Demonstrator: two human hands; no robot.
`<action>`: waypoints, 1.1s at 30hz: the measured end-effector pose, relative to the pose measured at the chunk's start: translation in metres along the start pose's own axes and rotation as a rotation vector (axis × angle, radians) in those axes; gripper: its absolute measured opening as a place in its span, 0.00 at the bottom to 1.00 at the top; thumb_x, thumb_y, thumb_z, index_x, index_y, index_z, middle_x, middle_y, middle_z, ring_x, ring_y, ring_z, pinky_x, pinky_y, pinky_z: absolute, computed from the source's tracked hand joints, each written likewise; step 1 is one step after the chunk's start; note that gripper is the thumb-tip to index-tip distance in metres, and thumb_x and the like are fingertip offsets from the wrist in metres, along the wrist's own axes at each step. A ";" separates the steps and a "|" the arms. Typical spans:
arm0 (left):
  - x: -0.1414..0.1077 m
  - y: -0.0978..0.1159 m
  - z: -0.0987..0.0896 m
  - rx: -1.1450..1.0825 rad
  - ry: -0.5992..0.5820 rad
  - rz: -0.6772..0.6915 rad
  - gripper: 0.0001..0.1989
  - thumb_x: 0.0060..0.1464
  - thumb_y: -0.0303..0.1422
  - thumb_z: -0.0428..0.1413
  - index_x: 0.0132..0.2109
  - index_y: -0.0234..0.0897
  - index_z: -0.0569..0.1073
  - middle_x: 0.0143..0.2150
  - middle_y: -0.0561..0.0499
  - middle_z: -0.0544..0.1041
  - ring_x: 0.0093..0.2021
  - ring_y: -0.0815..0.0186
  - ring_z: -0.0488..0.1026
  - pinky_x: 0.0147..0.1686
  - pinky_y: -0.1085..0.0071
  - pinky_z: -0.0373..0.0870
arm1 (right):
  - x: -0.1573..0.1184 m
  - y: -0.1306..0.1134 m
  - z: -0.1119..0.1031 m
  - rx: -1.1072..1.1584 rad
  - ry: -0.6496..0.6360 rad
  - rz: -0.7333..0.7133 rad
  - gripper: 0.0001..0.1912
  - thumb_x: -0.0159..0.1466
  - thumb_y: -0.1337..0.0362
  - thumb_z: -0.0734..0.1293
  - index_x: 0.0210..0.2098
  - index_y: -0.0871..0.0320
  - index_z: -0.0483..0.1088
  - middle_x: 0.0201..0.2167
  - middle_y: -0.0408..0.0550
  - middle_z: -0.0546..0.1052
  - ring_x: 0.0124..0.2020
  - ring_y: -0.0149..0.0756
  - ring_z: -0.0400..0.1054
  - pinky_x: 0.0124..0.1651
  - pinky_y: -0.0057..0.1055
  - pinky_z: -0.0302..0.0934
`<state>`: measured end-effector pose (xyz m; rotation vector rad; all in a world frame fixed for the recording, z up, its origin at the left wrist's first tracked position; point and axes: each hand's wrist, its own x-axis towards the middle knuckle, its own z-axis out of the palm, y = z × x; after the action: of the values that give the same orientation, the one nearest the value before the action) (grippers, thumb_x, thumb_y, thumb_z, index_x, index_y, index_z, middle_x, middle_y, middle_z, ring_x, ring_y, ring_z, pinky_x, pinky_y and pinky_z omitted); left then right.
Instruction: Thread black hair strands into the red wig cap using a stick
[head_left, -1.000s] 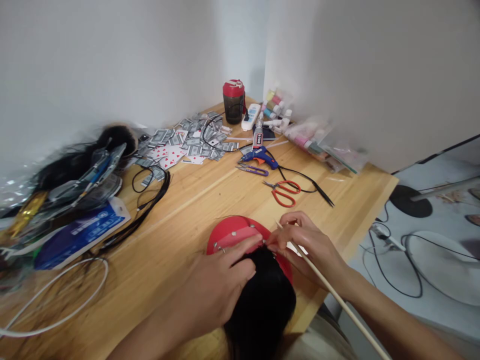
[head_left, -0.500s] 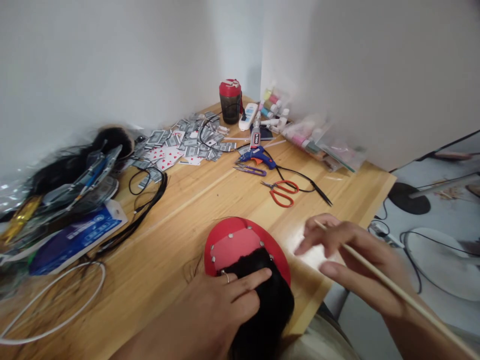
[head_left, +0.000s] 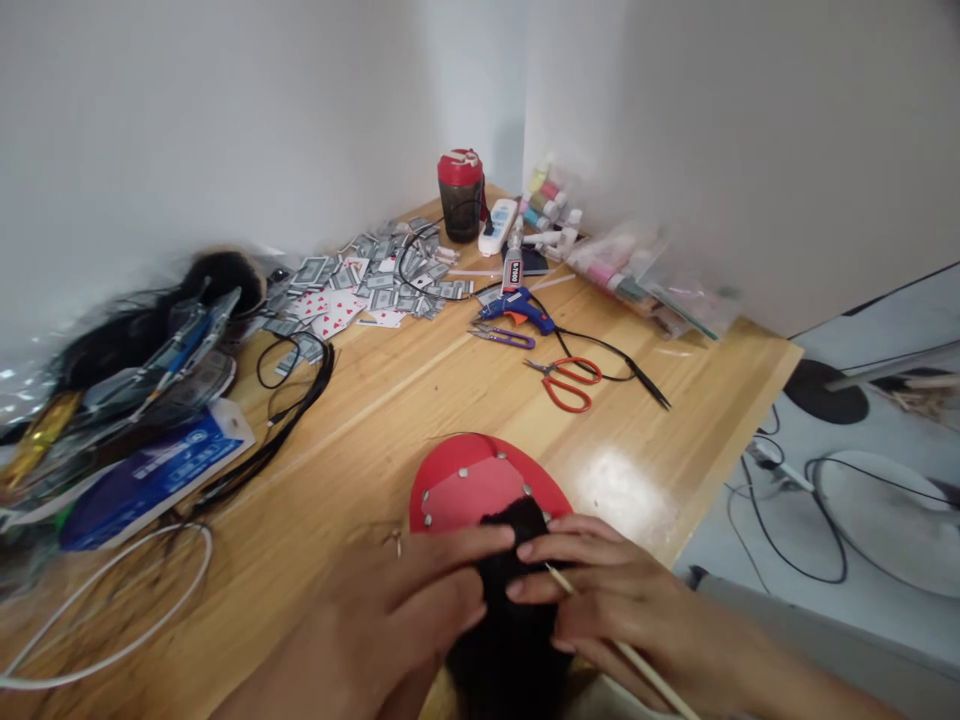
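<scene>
A bundle of black hair (head_left: 514,640) lies over a red dome-shaped form (head_left: 540,470) at the table's near edge. On the form, a pink patch (head_left: 474,490) is held by several silver pins along its border. My left hand (head_left: 397,590) grips the left side of the hair, fingers pointing right; its thumb is hidden. From the right, my right hand (head_left: 622,590) presses its fingertips on the hair. A thin pale stick (head_left: 637,662) is held among those same fingers, with its pointed tip near the hair.
Orange-handled scissors (head_left: 571,385), purple thread snips (head_left: 510,337) and a blue glue gun (head_left: 517,311) lie beyond the form. Playing cards (head_left: 337,310), a red-lidded bottle (head_left: 460,200) and bagged supplies (head_left: 622,270) fill the back. Black hair strands (head_left: 300,410) and a white cable (head_left: 112,655) are left.
My right hand has come in from the right and down onto the hair, bringing the stick along. My left hand has shifted left, and the hair's upper part looks narrower between my hands.
</scene>
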<state>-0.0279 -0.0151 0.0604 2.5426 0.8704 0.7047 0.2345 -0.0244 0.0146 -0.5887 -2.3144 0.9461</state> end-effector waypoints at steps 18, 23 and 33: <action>0.007 -0.019 0.060 0.270 0.157 0.213 0.09 0.62 0.25 0.49 0.37 0.38 0.73 0.48 0.52 0.83 0.24 0.69 0.70 0.21 0.70 0.61 | 0.012 0.019 0.006 0.449 0.631 0.513 0.11 0.71 0.62 0.63 0.46 0.46 0.78 0.31 0.43 0.78 0.29 0.30 0.70 0.30 0.26 0.65; 0.003 -0.021 0.062 0.238 0.120 0.210 0.10 0.60 0.23 0.49 0.39 0.37 0.74 0.50 0.51 0.82 0.26 0.68 0.71 0.22 0.68 0.60 | 0.015 0.017 0.018 0.498 0.628 0.557 0.05 0.67 0.67 0.67 0.41 0.50 0.70 0.30 0.41 0.77 0.31 0.31 0.72 0.32 0.25 0.66; 0.001 -0.021 0.062 0.193 0.112 0.198 0.08 0.59 0.23 0.51 0.41 0.37 0.74 0.50 0.49 0.82 0.26 0.67 0.70 0.25 0.68 0.60 | 0.017 0.020 0.017 0.376 0.499 0.466 0.08 0.66 0.70 0.65 0.34 0.52 0.63 0.33 0.43 0.73 0.31 0.32 0.69 0.31 0.27 0.62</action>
<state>-0.0026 -0.0097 0.0008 2.8137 0.7610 0.8678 0.2144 -0.0095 -0.0049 -1.0811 -1.5364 1.2367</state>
